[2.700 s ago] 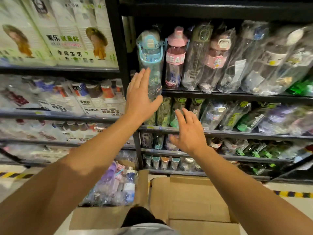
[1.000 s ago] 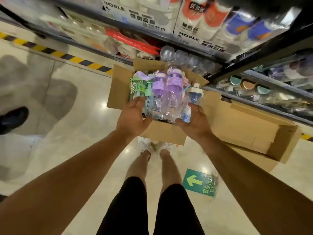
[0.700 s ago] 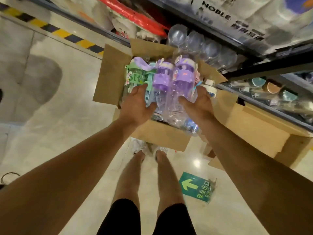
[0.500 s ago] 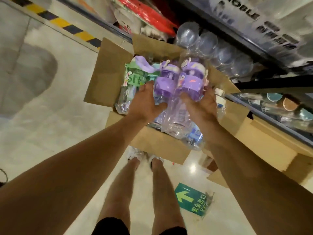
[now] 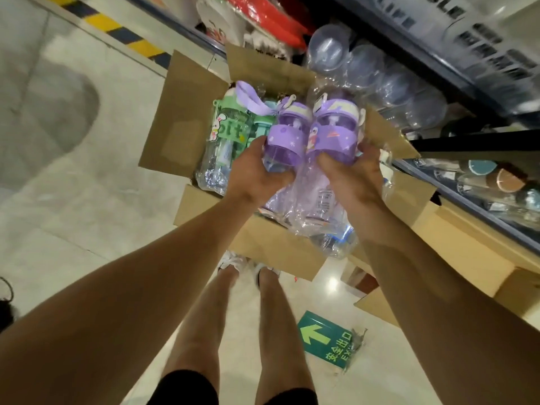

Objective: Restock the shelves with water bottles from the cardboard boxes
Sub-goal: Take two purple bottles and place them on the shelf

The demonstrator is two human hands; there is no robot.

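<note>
Head view: left hand [image 5: 257, 171] grips one purple-lidded clear plastic water bottle in a plastic bag [image 5: 285, 135], fingers curled round its body. Right hand [image 5: 355, 173] grips a second purple-lidded bagged bottle [image 5: 333, 133] the same way. Both bottles touch side by side, held above the open brown cardboard box [image 5: 181, 118] on the pale floor. A green-lidded clear bottle with rabbit print [image 5: 228, 133] lies in the box. Dark metal shelving [image 5: 438, 71] just beyond. A green arrow floor sticker [image 5: 330, 339] sits near the feet.

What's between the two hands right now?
In the head view, two purple bottles in clear wrap sit side by side between the left hand and right hand, held over the box.
</note>
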